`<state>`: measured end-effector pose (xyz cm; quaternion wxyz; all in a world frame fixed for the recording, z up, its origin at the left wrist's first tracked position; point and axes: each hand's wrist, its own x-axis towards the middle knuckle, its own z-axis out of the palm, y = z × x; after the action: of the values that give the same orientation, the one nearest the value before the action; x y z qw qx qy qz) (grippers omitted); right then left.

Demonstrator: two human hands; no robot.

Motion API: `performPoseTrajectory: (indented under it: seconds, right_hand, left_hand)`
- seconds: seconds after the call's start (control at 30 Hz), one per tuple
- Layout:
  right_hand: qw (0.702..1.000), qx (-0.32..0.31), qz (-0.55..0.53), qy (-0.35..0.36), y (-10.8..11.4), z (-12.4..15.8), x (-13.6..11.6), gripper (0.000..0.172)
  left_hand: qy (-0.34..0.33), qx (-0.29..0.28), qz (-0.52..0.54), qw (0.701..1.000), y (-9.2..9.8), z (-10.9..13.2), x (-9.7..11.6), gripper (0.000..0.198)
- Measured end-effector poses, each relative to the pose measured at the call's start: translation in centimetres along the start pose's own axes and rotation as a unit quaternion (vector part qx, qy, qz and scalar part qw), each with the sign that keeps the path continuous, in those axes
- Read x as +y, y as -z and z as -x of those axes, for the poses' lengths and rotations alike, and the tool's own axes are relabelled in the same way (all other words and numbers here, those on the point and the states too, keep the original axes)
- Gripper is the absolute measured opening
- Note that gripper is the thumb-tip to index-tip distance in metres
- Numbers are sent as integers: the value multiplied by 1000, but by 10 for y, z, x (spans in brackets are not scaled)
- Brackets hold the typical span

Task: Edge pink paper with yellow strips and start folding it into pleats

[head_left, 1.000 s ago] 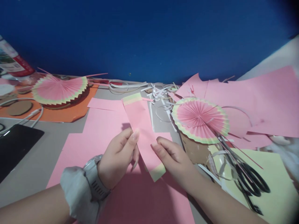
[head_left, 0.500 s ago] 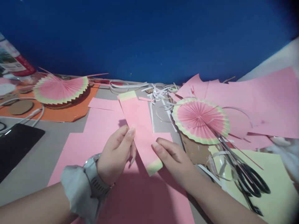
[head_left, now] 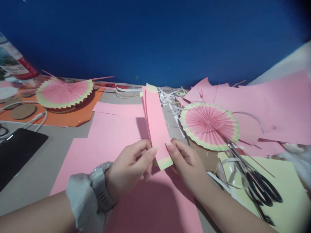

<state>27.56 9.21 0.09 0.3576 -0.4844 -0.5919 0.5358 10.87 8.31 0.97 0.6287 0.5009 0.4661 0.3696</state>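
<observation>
A folded pink paper strip (head_left: 157, 126) with pale yellow-green ends is held up in the middle, tilted away from me. Several layers show along its left edge. My left hand (head_left: 134, 163) pinches the lower left edge between thumb and fingers. On the opposite edge, near the bottom end, my right hand (head_left: 183, 158) grips the same strip; some of its fingers are hidden behind the paper. Beneath both hands lie pink paper sheets (head_left: 114, 129). A pleated pink paper fan disc (head_left: 206, 121) with a yellow-green rim is just beyond my right hand.
Black-handled scissors (head_left: 263, 187) lie over yellow paper (head_left: 284, 181) at right. Another pleated fan (head_left: 64, 92) rests above orange paper (head_left: 80, 113) at left, near a dark phone-like device (head_left: 20, 153) and a bottle (head_left: 18, 61). Paper scraps (head_left: 168, 95) line the blue wall (head_left: 155, 38).
Both hands have shifted the strip; its far end swung right and up, and it looks narrower, with layers now visible at its left edge. My left hand moved right, closer to my right hand.
</observation>
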Motion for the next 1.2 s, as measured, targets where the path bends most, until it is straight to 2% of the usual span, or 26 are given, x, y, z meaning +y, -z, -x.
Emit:
performPoseTrajectory:
  seconds: [0.1, 0.27, 0.4, 0.77, 0.93, 1.07, 1.2]
  right_hand:
    - [1000, 3, -18, -10, -1, 0, 1, 38]
    - [999, -14, -41, -21, -2, 0, -2, 39]
    - [999, -22, -15, -18, -2, 0, -4, 40]
    - [994, -46, -67, -68, -4, 1, 0, 37]
    - [997, -44, -36, -60, -3, 1, -2, 38]
    - [998, -32, -23, -44, -3, 0, -5, 38]
    - [999, -22, -19, -28, -2, 0, -6, 37]
  left_hand:
    - [11, -13, -13, 1000, -1, 0, -3, 35]
    - [-1, 7, -36, 999, 0, 0, -5, 34]
    - [-6, 26, -43, 999, 0, 1, -4, 34]
    - [-9, 29, -47, 998, 0, -1, -2, 36]
    - [-6, 26, -42, 999, 0, 0, -3, 35]
    - [5, 10, -35, 999, -1, 0, -1, 33]
    - [22, -40, -39, 998, -4, -1, 0, 28]
